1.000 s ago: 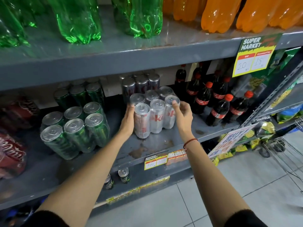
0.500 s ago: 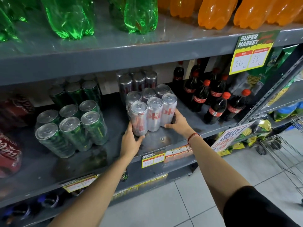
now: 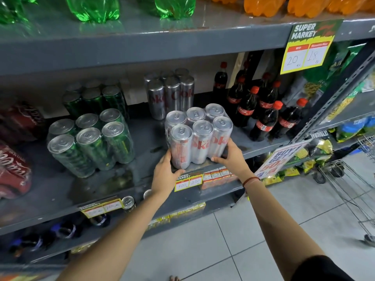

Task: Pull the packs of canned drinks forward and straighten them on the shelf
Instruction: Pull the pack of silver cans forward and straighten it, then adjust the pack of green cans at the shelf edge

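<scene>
A shrink-wrapped pack of silver cans (image 3: 199, 136) stands upright at the front edge of the grey middle shelf (image 3: 129, 177). My left hand (image 3: 165, 174) grips its lower left corner. My right hand (image 3: 231, 157) holds its lower right side. A second silver pack (image 3: 171, 94) stands behind it at the back. To the left sits a green can pack (image 3: 91, 142), tilted forward, with another green pack (image 3: 95, 98) behind it. Red can packs (image 3: 14, 171) lie at the far left.
Dark cola bottles (image 3: 263, 112) with red caps stand right of the silver pack. Green and orange bottles fill the shelf above. Price tags (image 3: 188, 182) hang on the shelf lip. A wire trolley (image 3: 349, 179) stands on the tiled floor at right.
Both hands slid from the pack's upper sides down to its base, and the silver pack came forward to the shelf's front edge.
</scene>
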